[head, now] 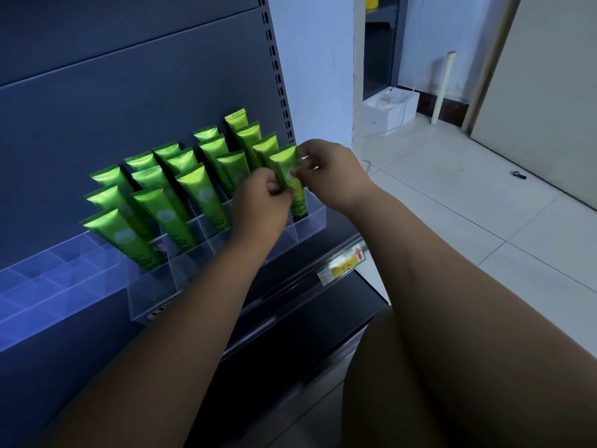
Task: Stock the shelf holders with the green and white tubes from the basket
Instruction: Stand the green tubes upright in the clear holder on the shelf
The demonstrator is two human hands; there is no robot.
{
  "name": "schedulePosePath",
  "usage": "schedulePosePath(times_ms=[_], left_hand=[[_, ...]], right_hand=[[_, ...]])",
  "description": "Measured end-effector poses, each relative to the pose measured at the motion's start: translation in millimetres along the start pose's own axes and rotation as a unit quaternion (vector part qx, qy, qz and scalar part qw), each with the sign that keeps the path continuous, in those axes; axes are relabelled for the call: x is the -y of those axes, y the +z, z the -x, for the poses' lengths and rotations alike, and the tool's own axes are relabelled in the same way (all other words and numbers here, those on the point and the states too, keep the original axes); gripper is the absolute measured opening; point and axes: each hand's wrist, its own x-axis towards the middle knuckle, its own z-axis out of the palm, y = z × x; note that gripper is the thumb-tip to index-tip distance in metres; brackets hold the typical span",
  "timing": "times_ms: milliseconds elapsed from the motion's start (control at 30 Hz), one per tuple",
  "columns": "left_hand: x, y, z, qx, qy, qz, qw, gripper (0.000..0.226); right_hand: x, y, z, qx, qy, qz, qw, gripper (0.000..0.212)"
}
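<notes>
Several green and white tubes [181, 205] stand tilted in the clear acrylic holder [151, 286] on the dark shelf. At the holder's right end one green tube [286, 163] stands in a front compartment, black cap down. My left hand [263, 202] pinches this tube's lower left side. My right hand [329, 169] pinches it from the right, near its top. The basket is out of view.
Empty clear compartments [48, 279] stretch along the shelf to the left. A yellow price label [344, 263] sits on the shelf's front rail. To the right lie a pale tiled floor [468, 205], a white box [389, 108] with cables and a leaning pole [442, 88].
</notes>
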Motion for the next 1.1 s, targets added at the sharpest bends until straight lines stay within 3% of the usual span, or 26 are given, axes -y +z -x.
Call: schedulePosePath(times_ms=[433, 733, 833, 933, 1100], left_hand=[[3, -5, 6, 0.003, -0.010, 0.035, 0.999, 0.014], [-10, -18, 23, -0.025, -0.012, 0.042, 0.999, 0.033], [-18, -37, 41, -0.026, -0.014, 0.011, 0.999, 0.036], [-21, -63, 64, -0.083, -0.062, 0.005, 0.995, 0.034], [-14, -84, 90, -0.100, -0.051, -0.082, 0.990, 0.040]], right_hand=[[8, -10, 8, 0.026, 0.021, -0.011, 0.999, 0.014], [35, -16, 27, 0.027, 0.035, 0.034, 0.998, 0.038], [56, -12, 43, -0.013, 0.046, 0.072, 0.996, 0.037], [75, 1, 63, -0.070, 0.037, 0.096, 0.992, 0.027], [96, 10, 73, -0.087, 0.018, 0.125, 0.988, 0.037]])
